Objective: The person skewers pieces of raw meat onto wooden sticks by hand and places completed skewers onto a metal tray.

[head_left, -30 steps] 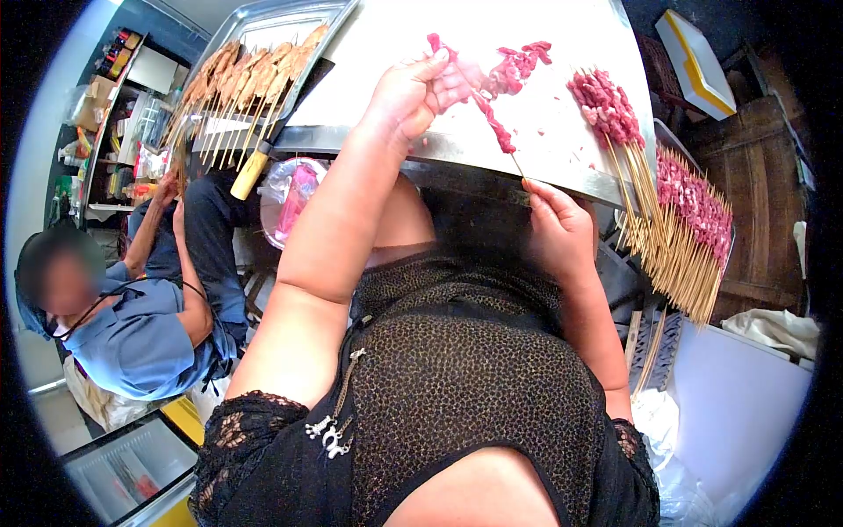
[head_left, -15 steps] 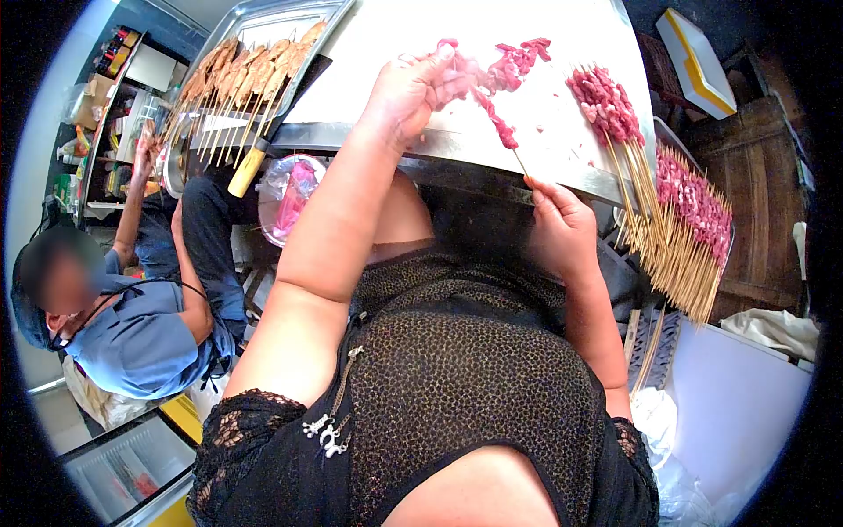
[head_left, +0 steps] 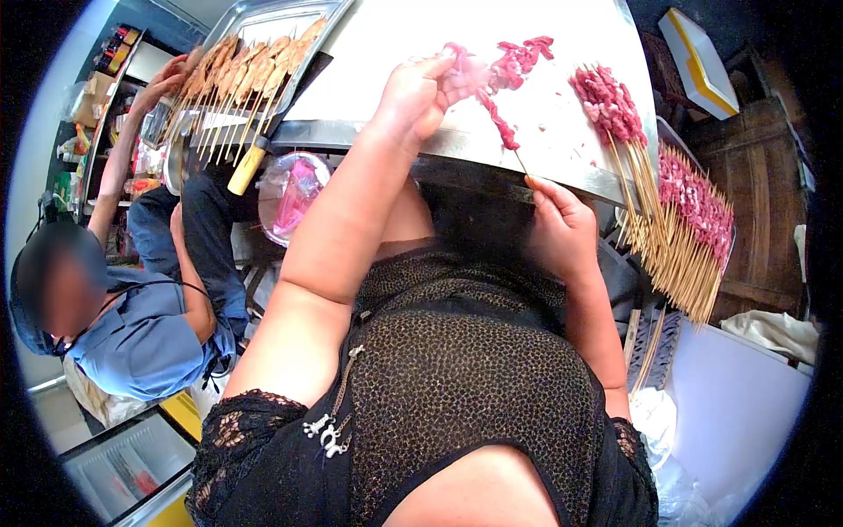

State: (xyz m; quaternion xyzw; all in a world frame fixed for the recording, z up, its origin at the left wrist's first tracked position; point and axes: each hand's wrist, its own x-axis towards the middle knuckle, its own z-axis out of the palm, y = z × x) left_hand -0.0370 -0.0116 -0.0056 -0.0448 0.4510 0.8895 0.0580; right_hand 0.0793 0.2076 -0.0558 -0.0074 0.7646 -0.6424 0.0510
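Note:
In the head view my right hand (head_left: pixel 560 220) pinches the bare lower end of a wooden skewer (head_left: pixel 523 163) over the front edge of the metal table. Strips of raw red meat (head_left: pixel 500 123) are threaded along its upper part. My left hand (head_left: pixel 417 98) is closed at the fingertips on a pale pink piece of raw meat (head_left: pixel 465 75), close to the skewer's top; the fingertips are partly hazy. Just beyond it, a small heap of loose raw meat (head_left: pixel 520 63) lies on the white tabletop (head_left: pixel 378 53).
Finished raw meat skewers (head_left: pixel 610 105) lie at the table's right, with more stacked skewers (head_left: pixel 694 211) in a tray beyond. At left are a metal tray (head_left: pixel 329 22) of browned skewers, a knife (head_left: pixel 248 167) with a yellow handle, a tub (head_left: pixel 294 198) and a seated co-worker (head_left: pixel 145 329).
My left hand has shifted slightly right with the meat. My right hand and the skewer stay almost still. The co-worker's raised hand has moved up to the browned skewers.

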